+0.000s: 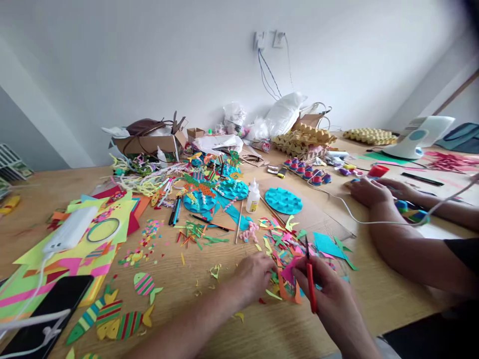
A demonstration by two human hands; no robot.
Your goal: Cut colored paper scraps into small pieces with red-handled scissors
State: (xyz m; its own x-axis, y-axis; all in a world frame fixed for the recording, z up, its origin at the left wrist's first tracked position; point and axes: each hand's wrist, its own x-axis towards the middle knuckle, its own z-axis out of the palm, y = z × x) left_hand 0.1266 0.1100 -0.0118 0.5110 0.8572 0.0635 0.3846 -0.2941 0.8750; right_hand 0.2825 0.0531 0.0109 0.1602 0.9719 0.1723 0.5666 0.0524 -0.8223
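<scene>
My right hand (329, 294) is closed on red-handled scissors (311, 284), their dark blades pointing away from me. A pink paper piece (290, 271) shows at its fingertips. Just left of it, my left hand (254, 274) reaches over the edge of a pile of orange, green and pink paper scraps (282, 286); its fingers are curled, and what they hold, if anything, is hidden. A teal paper piece (329, 245) lies to the right of the scissors. Striped paper fish (144, 284) lie to the left of my left forearm.
A glue bottle (253, 198) stands near blue painted discs (283, 200). Coloured sheets (123, 214), a power bank (71, 229) and a phone (56, 309) lie left. Another person's hands (370, 192) work at right, beside a white cable (348, 212). Egg trays (305, 139) lie behind.
</scene>
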